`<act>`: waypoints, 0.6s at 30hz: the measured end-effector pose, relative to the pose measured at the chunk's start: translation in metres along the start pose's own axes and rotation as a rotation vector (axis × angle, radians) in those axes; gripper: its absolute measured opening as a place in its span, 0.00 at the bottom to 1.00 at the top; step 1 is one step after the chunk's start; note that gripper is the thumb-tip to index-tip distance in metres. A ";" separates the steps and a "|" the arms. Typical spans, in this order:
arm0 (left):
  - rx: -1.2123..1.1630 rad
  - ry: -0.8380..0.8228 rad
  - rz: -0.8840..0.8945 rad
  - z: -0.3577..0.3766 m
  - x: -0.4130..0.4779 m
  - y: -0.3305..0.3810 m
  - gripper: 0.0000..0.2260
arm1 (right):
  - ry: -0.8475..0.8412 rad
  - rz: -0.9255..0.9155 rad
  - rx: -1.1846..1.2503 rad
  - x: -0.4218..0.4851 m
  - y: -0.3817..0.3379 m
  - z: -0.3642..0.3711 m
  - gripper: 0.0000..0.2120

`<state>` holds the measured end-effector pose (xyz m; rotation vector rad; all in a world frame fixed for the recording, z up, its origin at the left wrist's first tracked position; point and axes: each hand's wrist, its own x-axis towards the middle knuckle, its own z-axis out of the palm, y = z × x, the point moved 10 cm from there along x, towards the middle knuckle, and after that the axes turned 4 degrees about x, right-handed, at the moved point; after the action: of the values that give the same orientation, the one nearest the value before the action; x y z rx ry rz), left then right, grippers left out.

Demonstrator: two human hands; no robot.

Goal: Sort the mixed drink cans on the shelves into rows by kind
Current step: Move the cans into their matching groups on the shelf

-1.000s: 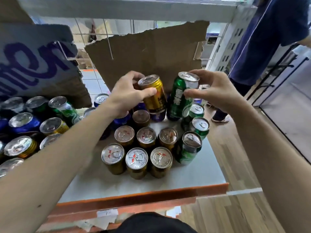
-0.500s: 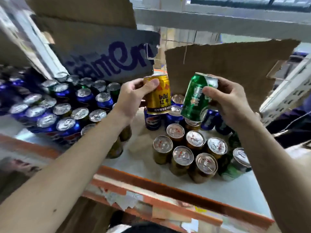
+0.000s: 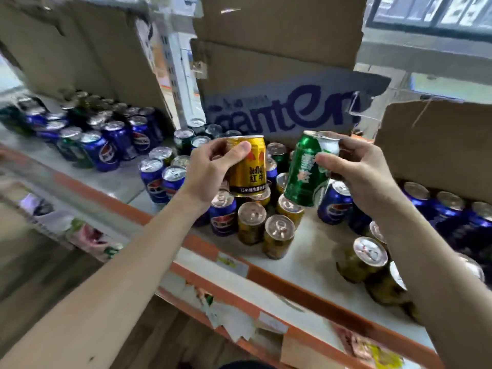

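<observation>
Both forearms reach in from the bottom of the view and are raised above the shelf [image 3: 314, 262]. The left hand [image 3: 210, 173] holds a gold Red Bull can [image 3: 253, 170] upright in the air, with the label facing the camera. Its thumb lies across the front near the rim and its fingers [image 3: 219, 147] are curled round the far side. The right hand [image 3: 366, 179] grips a green can [image 3: 302, 174] by its upper part, thumb on the near side and the other fingers wrapped behind. This can is tilted, its top leaning right into the palm and its base pointing down and left. The two held cans are near each other but apart, above a cluster of gold cans [image 3: 278, 235] standing on the shelf. Blue Pepsi cans [image 3: 107, 153] stand in groups to the left, with more behind the right forearm. A cardboard sheet with blue lettering [image 3: 279, 113] leans at the back, and an orange rail [image 3: 287, 284] edges the shelf front.
</observation>
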<state>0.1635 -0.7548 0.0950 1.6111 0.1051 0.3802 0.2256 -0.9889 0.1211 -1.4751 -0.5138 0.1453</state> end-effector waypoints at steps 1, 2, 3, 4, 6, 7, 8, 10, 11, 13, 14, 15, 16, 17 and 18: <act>0.002 0.001 -0.006 -0.017 0.002 -0.002 0.09 | -0.016 -0.003 -0.031 0.004 0.000 0.016 0.18; 0.004 0.003 -0.009 -0.034 0.003 -0.004 0.09 | -0.029 -0.005 -0.062 0.007 -0.001 0.032 0.16; 0.010 0.002 -0.004 -0.050 0.006 -0.004 0.09 | -0.036 -0.012 -0.084 0.010 -0.002 0.046 0.15; 0.019 0.003 0.008 -0.065 0.008 -0.003 0.09 | -0.033 -0.021 -0.094 0.013 -0.003 0.060 0.15; 0.042 0.005 0.030 -0.090 0.014 -0.002 0.12 | -0.013 -0.032 -0.107 0.017 -0.003 0.080 0.16; 0.051 0.001 0.034 -0.101 0.017 -0.003 0.13 | 0.001 -0.033 -0.116 0.019 -0.001 0.089 0.16; 0.057 -0.006 0.037 -0.111 0.020 -0.004 0.13 | 0.011 -0.032 -0.122 0.020 0.001 0.097 0.16; 0.055 -0.024 0.031 -0.127 0.025 -0.006 0.12 | 0.035 -0.027 -0.132 0.022 0.004 0.111 0.17; 0.056 -0.035 0.026 -0.134 0.027 -0.007 0.11 | 0.049 -0.027 -0.128 0.023 0.005 0.118 0.18; 0.065 -0.060 0.026 -0.145 0.029 -0.009 0.09 | 0.079 -0.032 -0.116 0.024 0.005 0.131 0.17; 0.058 -0.068 0.025 -0.151 0.030 -0.010 0.09 | 0.095 -0.034 -0.115 0.025 0.005 0.137 0.17; 0.043 -0.070 0.023 -0.157 0.031 -0.011 0.10 | 0.112 -0.034 -0.118 0.026 0.006 0.142 0.17; 0.030 -0.070 0.023 -0.163 0.033 -0.012 0.12 | 0.128 -0.030 -0.123 0.027 0.007 0.146 0.18; 0.026 -0.069 0.025 -0.169 0.035 -0.013 0.14 | 0.139 -0.029 -0.132 0.029 0.007 0.150 0.18; 0.028 -0.070 0.029 -0.174 0.037 -0.013 0.17 | 0.144 -0.029 -0.136 0.030 0.006 0.154 0.18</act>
<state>0.1477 -0.5773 0.0938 1.6531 0.0344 0.3455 0.1899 -0.8359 0.1239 -1.5971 -0.4348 -0.0194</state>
